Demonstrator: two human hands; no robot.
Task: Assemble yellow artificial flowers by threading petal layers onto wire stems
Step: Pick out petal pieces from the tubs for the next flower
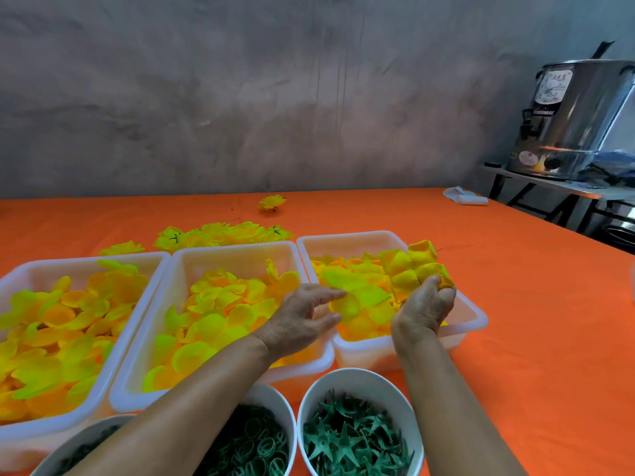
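Observation:
My right hand grips a partly built yellow flower over the right white tub; a thin dark wire tip shows among its petals. My left hand hovers with relaxed, spread fingers between the middle tub and the right tub, just above loose yellow petal layers. The left tub also holds yellow petals. A pile of finished yellow flowers lies behind the tubs on the orange table.
Three white bowls stand at the near edge: one of green star calyxes, one of green rings, one partly hidden. A lone flower and a white item lie far back. A steel urn stands at right.

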